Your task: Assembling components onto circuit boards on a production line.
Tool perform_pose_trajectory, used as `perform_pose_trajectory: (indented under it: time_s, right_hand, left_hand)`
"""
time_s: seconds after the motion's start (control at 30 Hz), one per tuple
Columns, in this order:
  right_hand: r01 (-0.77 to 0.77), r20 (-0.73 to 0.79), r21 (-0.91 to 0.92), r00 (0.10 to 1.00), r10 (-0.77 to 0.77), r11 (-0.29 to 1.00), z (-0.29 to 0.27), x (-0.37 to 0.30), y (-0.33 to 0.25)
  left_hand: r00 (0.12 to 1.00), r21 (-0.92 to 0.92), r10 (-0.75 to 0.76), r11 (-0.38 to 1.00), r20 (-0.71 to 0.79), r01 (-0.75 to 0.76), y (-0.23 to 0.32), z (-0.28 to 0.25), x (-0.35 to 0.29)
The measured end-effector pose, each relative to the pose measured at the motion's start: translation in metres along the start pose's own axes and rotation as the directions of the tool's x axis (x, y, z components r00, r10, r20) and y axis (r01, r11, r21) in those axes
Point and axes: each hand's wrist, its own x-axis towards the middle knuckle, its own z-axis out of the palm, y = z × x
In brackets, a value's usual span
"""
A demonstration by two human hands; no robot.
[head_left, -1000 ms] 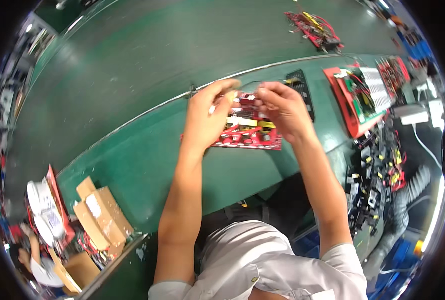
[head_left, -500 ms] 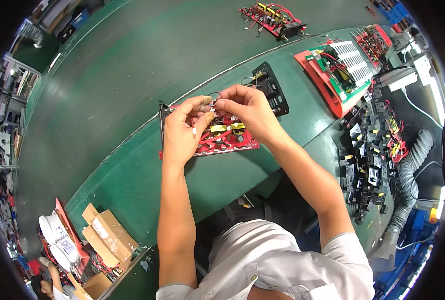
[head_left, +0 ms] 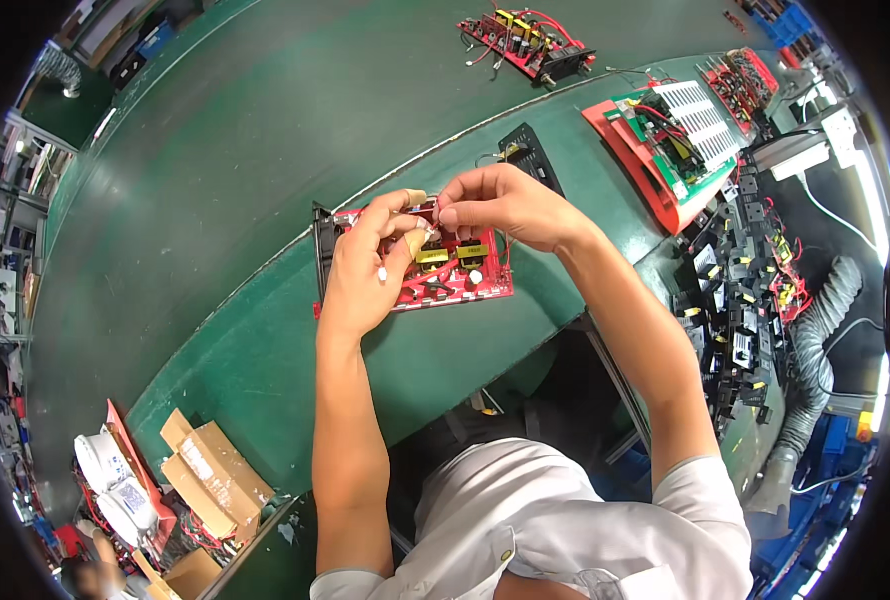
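A red circuit board (head_left: 485,291) with yellow-wrapped transformers and thick red wires lies on the green bench before me. My left hand (head_left: 363,270) is over its left part, thumb and fingers pinched together, with finger cots on some fingertips. My right hand (head_left: 510,208) reaches in from the right, thumb and forefinger pinched close to the left fingertips. Between the hands is a small wire end or connector, too small to tell exactly; the fingers partly hide it. Behind my right hand stands a black vented panel (head_left: 533,158) with thin wires.
At the far right, a green board with a white finned heatsink (head_left: 695,122) rests on an orange-red tray (head_left: 630,170). Another wired board assembly (head_left: 525,45) sits on the far bench. Black panels (head_left: 735,300) line the right side by a grey flexible duct (head_left: 815,350). A cardboard box (head_left: 220,480) is lower left.
My right hand has shifted slightly right and down, with its fingers still pinched. My left hand stays pinched over the board. The whole view has shifted a little.
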Motion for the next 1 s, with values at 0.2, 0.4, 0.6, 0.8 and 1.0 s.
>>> perform_pose_trajectory:
  time_s: [0.2, 0.4, 0.6, 0.8, 1.0]
  right_hand:
    - [0.057, -0.025, -0.131, 0.998, -0.06, 0.99, 0.005, -0.001, 0.005]
    - [0.07, -0.174, -0.149, 0.98, -0.096, 0.986, 0.01, -0.003, 0.011]
    - [0.057, -0.302, -0.345, 0.938, -0.168, 0.937, 0.012, -0.012, 0.011]
    - [0.12, -0.325, -0.689, 0.83, -0.453, 0.714, 0.011, -0.022, 0.03]
    - [0.151, -0.249, -0.779, 0.816, -0.521, 0.609, 0.012, -0.025, 0.037]
  left_hand:
    - [1.0, -0.008, -0.019, 1.0, 0.016, 0.019, 0.003, 0.001, 0.0]
    - [0.999, 0.065, -0.014, 0.998, -0.038, 0.016, -0.003, 0.003, 0.0]
    - [0.982, 0.167, 0.169, 0.974, -0.089, -0.153, 0.0, 0.006, 0.001]
    - [0.992, 0.493, 0.125, 0.862, 0.015, -0.116, 0.008, 0.009, -0.003]
    - [0.984, 0.512, 0.124, 0.841, 0.131, -0.174, 0.008, 0.007, -0.004]
